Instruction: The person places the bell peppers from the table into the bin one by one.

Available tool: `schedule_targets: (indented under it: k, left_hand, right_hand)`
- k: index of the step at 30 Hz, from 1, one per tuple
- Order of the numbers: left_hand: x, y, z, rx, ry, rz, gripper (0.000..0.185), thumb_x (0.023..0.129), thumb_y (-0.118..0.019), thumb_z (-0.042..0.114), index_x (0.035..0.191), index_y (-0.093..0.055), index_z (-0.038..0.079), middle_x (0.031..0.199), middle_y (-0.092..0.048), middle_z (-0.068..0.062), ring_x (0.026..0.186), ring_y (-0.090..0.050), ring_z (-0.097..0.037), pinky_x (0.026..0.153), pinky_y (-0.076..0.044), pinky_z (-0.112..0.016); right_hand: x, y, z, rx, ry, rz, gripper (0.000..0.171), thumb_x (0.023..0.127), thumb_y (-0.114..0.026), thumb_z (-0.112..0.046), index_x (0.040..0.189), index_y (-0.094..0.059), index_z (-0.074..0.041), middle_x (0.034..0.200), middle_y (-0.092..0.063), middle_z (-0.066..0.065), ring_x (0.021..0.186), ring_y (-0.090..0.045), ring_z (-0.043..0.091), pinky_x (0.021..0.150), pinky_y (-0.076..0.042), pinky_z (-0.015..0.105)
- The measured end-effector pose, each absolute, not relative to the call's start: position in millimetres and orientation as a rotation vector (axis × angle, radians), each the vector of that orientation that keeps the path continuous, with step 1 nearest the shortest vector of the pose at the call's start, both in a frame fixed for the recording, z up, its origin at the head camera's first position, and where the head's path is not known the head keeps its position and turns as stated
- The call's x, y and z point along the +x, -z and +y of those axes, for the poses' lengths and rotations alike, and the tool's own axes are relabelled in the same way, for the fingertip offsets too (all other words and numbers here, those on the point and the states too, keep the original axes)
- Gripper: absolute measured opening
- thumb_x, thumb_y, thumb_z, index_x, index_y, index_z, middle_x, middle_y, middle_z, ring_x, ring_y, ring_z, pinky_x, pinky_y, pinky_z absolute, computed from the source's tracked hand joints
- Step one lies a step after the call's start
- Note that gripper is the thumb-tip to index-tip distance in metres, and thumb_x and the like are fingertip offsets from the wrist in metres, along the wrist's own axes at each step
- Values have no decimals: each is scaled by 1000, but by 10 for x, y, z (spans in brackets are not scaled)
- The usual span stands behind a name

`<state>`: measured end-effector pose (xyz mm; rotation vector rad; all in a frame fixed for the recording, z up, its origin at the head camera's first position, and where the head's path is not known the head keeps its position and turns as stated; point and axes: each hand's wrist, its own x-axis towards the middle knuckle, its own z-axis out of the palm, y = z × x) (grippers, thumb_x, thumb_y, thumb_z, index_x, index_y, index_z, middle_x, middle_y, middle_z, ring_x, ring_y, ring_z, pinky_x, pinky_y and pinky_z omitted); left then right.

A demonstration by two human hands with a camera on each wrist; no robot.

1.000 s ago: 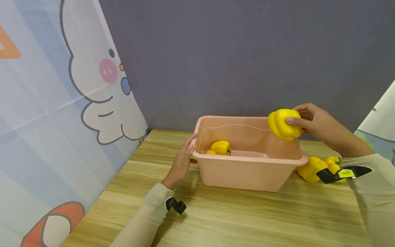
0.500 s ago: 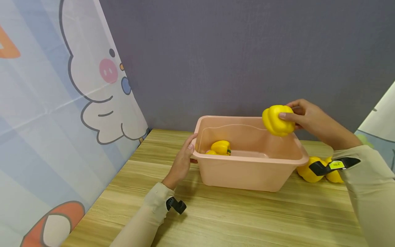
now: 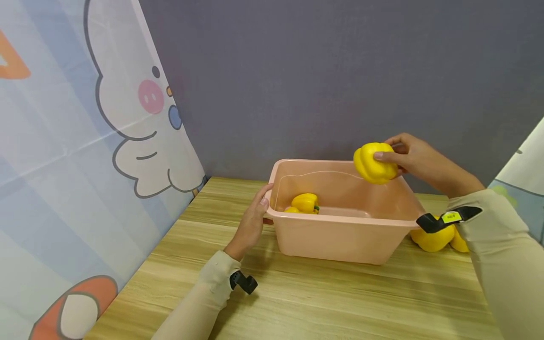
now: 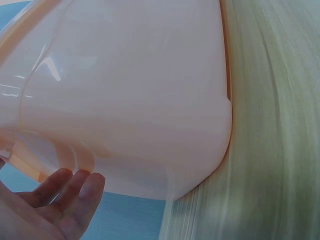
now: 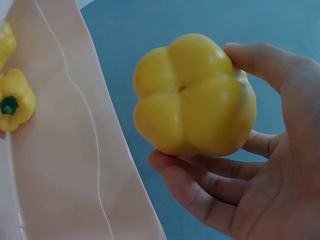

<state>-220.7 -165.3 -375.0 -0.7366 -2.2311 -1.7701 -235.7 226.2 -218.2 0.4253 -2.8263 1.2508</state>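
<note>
My right hand (image 3: 418, 158) pinches a yellow bell pepper (image 3: 374, 164) between thumb and fingers, above the back right part of a pink plastic tub (image 3: 335, 238). In the right wrist view the pepper's lobed bottom (image 5: 195, 100) faces the camera. My left hand (image 3: 250, 219) grips the tub's left rim, thumb on top; in the left wrist view several fingers (image 4: 75, 200) curl up under that rim. Inside the tub, at its left end, lie a yellow bell pepper (image 3: 305, 202) with a green stem and part of another (image 3: 291, 209).
Right of the tub, on the wooden table (image 3: 323, 302), sit more yellow bell peppers (image 3: 433, 238), partly hidden by my right sleeve and its wrist camera. A grey wall (image 3: 331, 85) stands close behind the tub. A cartoon-printed curtain (image 3: 76, 189) hangs at the left.
My right hand has carried the bell pepper leftward and slightly up, further over the tub. The left hand and the tub stay in place.
</note>
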Motion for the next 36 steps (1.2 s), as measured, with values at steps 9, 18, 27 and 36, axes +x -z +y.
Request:
schedule_targets:
  k: [9, 18, 27, 36]
  left_hand:
    - [-2205, 3745, -1648, -741, 1775, -2225, 55, 105, -30, 40, 157, -32, 23, 151, -43, -15, 107, -58, -38, 77, -54, -57]
    - [-2192, 3746, -1648, -748, 1830, -2214, 54, 107, -29, 34, 159, -29, 19, 154, -39, -18, 109, -56, -37, 80, -50, -63]
    - [-2207, 3777, -1648, -742, 1801, -2217, 54, 105, -29, 43, 157, -32, 27, 149, -46, -15, 105, -58, -33, 80, -49, -67]
    - [-2189, 3764, -1647, -751, 1792, -2224, 54, 106, -28, 43, 158, -31, 27, 150, -44, -14, 105, -58, -33, 79, -50, -64]
  right_hand:
    - [-2412, 2120, 2140, 442, -1165, -2900, 75, 97, -60, -52, 143, -32, 0, 135, -49, 22, 101, -58, 27, 79, -55, 34]
    - [-2484, 2111, 2050, 476, -1162, -2913, 74, 98, -61, -49, 143, -30, 2, 136, -49, 26, 102, -59, 27, 79, -55, 33]
    - [-2456, 2081, 2049, 447, -1126, -3000, 83, 94, -54, -64, 147, -31, -4, 141, -47, 26, 121, -56, 43, 99, -45, 59]
    - [-2421, 2063, 2105, 476, -1138, -2988, 76, 95, -54, -62, 147, -36, -8, 140, -50, 23, 124, -55, 41, 100, -44, 61]
